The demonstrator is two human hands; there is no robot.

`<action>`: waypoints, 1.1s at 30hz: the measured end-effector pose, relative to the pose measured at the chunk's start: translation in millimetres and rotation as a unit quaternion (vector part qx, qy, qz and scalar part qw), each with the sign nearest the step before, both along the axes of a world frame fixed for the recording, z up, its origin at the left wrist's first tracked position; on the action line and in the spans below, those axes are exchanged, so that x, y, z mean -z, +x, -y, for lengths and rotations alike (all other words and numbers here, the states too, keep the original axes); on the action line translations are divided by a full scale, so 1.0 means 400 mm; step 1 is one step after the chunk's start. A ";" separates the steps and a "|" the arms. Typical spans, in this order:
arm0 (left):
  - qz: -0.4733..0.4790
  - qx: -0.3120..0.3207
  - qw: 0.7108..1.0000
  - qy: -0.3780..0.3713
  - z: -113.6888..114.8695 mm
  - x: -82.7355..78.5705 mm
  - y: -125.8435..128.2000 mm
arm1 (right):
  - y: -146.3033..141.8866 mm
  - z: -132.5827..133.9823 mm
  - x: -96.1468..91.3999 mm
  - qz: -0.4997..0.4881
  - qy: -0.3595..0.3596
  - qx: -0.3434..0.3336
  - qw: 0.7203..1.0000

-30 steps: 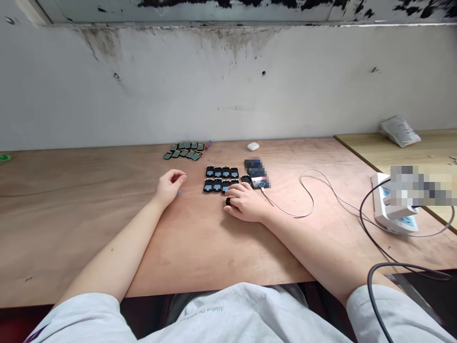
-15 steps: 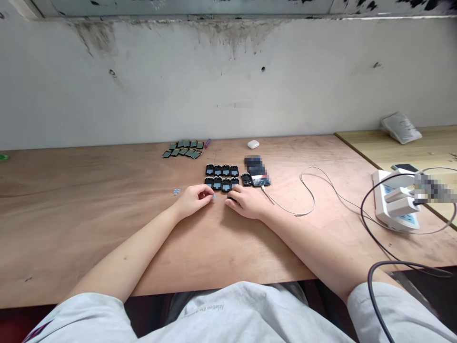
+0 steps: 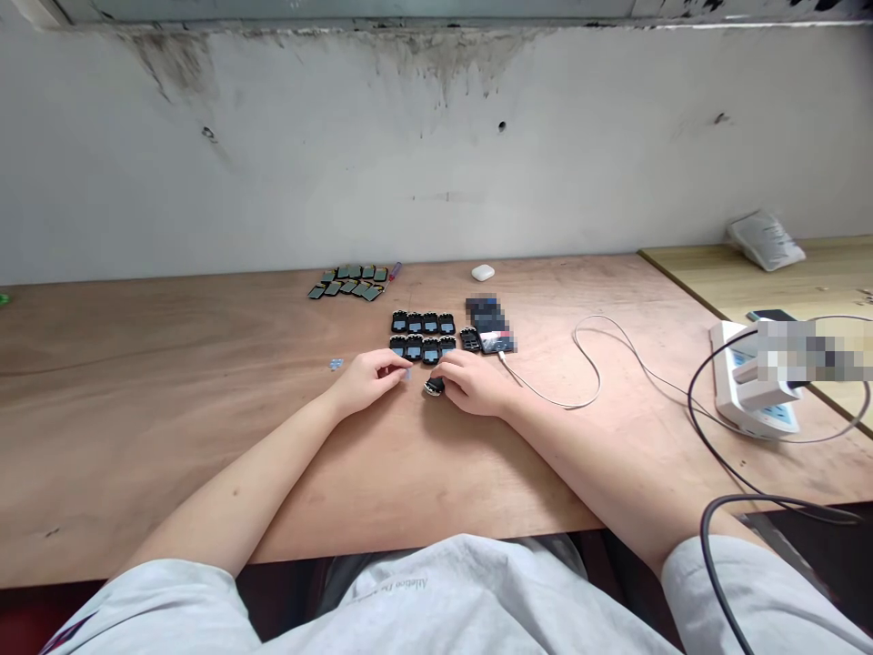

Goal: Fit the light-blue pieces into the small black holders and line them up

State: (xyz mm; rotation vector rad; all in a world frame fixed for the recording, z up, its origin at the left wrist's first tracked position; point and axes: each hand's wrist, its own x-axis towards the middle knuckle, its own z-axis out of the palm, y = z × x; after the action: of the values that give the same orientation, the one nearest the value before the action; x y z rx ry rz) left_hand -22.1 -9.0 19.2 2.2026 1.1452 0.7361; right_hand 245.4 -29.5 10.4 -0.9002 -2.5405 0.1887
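Note:
My left hand (image 3: pixel 368 380) rests on the wooden table (image 3: pixel 205 418) and pinches a tiny pale blue piece (image 3: pixel 407 374) between its fingertips. My right hand (image 3: pixel 474 384) lies close beside it and grips a small black part (image 3: pixel 432 387) at its fingertips. Just beyond both hands lie two rows of small black frames with blue screens (image 3: pixel 423 334). One more tiny blue piece (image 3: pixel 336 364) sits on the table left of my left hand.
A cluster of greenish screen pieces (image 3: pixel 347 285) and a red pen lie farther back. A white earbud case (image 3: pixel 483 272), a blurred phone (image 3: pixel 489 326) with a white cable (image 3: pixel 587 364), and a power strip (image 3: pixel 754 382) with plugs are at right. A second, lighter table (image 3: pixel 805 273) adjoins.
My left hand moved right from beside the blue piece to meet my right hand, carrying a tiny blue piece. My right hand drew a black part toward me out of the rows.

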 end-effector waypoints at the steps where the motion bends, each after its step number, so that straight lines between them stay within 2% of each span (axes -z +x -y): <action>1: -0.001 0.001 1.000 -0.002 0.000 0.000 0.001 | 0.001 -0.002 0.002 0.004 0.010 0.010 1.000; 6: -0.004 -0.011 1.000 -0.011 0.002 0.000 0.003 | 0.000 -0.006 0.009 0.023 0.026 0.033 0.999; 17: -0.003 0.022 1.000 -0.016 0.018 -0.004 0.019 | -0.004 -0.004 0.010 0.002 0.024 -0.044 0.999; 21: 0.004 0.011 1.000 -0.019 0.013 -0.002 0.016 | -0.015 0.009 0.005 -0.006 0.023 -0.001 1.000; 24: 0.012 0.006 1.000 -0.021 0.011 -0.004 0.015 | -0.027 0.023 0.004 0.030 0.008 0.021 0.999; 30: 0.013 0.022 0.999 -0.023 0.013 -0.005 0.020 | -0.031 0.022 0.014 0.047 0.007 -0.052 0.998; 33: 0.010 0.024 0.999 -0.033 0.016 -0.004 0.022 | -0.027 0.014 0.017 0.035 0.001 -0.061 0.998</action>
State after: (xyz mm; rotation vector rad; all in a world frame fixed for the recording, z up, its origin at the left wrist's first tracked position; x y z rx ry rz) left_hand -13.5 -15.6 20.8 2.1552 1.0877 0.6892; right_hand 234.5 -35.3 3.4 -0.7638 -2.6613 0.1954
